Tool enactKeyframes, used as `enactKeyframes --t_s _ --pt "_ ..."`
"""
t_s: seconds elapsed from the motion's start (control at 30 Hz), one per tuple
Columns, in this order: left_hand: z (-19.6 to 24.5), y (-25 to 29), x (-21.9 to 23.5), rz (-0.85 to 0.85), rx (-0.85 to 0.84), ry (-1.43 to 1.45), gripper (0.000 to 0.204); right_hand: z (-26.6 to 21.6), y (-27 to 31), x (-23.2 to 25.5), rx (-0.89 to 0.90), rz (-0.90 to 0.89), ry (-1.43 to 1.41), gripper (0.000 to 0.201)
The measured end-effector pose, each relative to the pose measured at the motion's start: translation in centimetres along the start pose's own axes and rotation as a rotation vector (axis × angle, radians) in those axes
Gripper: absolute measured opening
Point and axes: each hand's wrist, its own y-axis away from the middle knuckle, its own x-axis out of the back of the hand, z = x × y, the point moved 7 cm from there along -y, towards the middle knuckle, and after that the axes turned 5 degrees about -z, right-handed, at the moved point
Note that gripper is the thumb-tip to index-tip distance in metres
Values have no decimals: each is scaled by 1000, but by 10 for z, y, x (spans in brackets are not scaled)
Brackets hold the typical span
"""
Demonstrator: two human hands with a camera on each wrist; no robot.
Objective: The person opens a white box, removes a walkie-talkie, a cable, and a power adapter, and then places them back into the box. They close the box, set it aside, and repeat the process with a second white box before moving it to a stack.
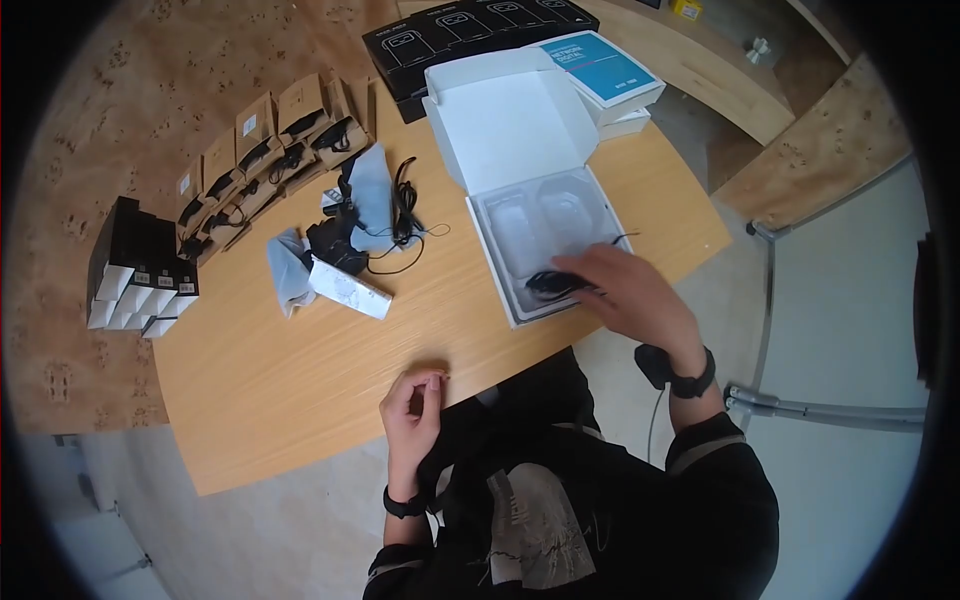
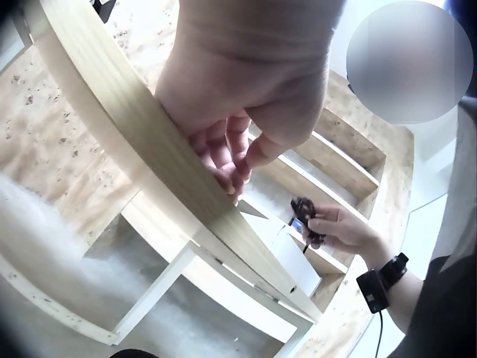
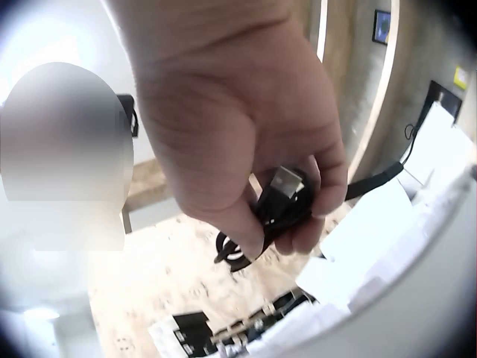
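Note:
The right hand (image 1: 625, 295) pinches a bundled black cable (image 1: 552, 284) over the near end of an open white box (image 1: 497, 262) with a moulded tray. In the right wrist view a metal USB plug (image 3: 286, 181) shows between the thumb and fingers of the right hand (image 3: 246, 142). The left hand (image 1: 412, 410) rests at the table's near edge, fingers loosely curled, holding nothing; in the left wrist view the left hand (image 2: 246, 112) is beside the table edge (image 2: 149, 142).
Left of the box lie black cables (image 1: 405, 205), grey-blue pouches (image 1: 372, 195) and a small white box (image 1: 350, 288). Brown cardboard packs (image 1: 255, 125) and black boxes (image 1: 130, 250) stand farther left. A large black box (image 1: 450, 40) and a blue-white box (image 1: 603, 68) are behind.

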Motion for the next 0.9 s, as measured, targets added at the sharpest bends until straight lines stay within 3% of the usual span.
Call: enactKeyframes --t_s 0.03,0.1,0.17,0.27,0.47,0.57,0.7,0.77,0.9 --pt "-2 0 2 -1 1 1 8 6 -2 -20 4 -130 35 40" --pt "-11 1 6 9 88 80 8 14 -5 -30 65 -164 73 34" --pt "-13 1 7 28 60 85 8 18 -4 -24 79 -66 -6 26" --pt "-6 0 7 30 29 57 7 17 -10 -11 -9 -68 86 21" --pt "-5 1 7 14 8 0 6 18 -9 -29 -21 -95 78 18" --pt "-5 1 7 19 -8 -3 6 29 -11 -11 -65 14 -56 18" --pt "-2 2 8 25 -39 -34 5 42 -12 8 -187 17 -83 20" --pt "0 1 8 2 -16 -36 6 38 -12 -8 -67 -144 81 20" --pt "-1 1 9 9 -26 -35 5 35 -14 -21 -84 -263 81 20"
